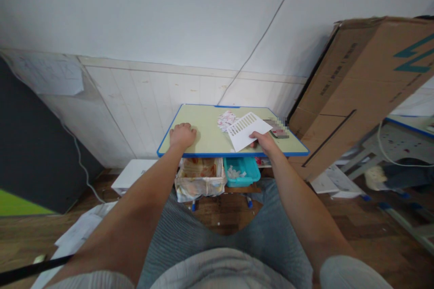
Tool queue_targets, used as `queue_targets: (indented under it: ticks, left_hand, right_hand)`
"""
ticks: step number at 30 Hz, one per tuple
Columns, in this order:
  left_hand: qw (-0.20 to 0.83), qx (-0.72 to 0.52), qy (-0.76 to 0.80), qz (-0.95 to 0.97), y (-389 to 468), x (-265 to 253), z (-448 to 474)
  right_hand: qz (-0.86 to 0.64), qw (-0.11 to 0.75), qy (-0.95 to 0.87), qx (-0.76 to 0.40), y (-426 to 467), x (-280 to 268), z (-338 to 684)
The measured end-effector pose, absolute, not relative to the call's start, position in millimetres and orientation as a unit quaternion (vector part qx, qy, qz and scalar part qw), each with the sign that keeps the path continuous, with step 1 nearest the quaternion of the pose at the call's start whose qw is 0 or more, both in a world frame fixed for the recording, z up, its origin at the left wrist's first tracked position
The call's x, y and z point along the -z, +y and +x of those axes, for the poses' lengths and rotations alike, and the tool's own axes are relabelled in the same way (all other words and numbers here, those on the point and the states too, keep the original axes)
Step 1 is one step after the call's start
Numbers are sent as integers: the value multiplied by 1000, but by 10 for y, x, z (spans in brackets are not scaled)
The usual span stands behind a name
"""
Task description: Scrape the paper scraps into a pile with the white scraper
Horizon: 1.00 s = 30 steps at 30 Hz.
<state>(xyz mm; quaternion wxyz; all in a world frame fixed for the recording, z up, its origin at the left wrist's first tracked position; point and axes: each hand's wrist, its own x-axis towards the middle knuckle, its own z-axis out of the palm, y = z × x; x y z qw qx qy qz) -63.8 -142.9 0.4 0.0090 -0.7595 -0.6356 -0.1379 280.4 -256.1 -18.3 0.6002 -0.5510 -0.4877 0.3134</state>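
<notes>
The right hand (262, 141) has its fingers closed on 1 white, slotted rectangular card (247, 134) beside small red-and-white scraps (225, 119). The left hand (183, 135) rests on the pale-green, blue-edged surface (207, 133), fingers bent; whether they hold anything, I cannot tell.

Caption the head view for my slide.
Right hand holding a white slotted rectangular sheet over a pale-yellow, blue-edged table, left hand resting on the tabletop.

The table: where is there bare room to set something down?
Bare tabletop shows between the left hand and the paper scraps. Crowded: from there rightward, with the right hand holding a white card near a blurred item.
</notes>
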Motion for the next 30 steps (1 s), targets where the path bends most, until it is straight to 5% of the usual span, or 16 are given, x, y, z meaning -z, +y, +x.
queue_targets:
  ticks: [15, 30]
  left_hand:
    - [12, 148, -634, -759, -1415, 27, -639]
    - [4, 118, -636, -763, -1397, -24, -662]
  right_hand:
    - [-560, 585, -489, -325, -2549, 184, 2805]
    - [-605, 658, -355, -272, -2301, 201, 2853]
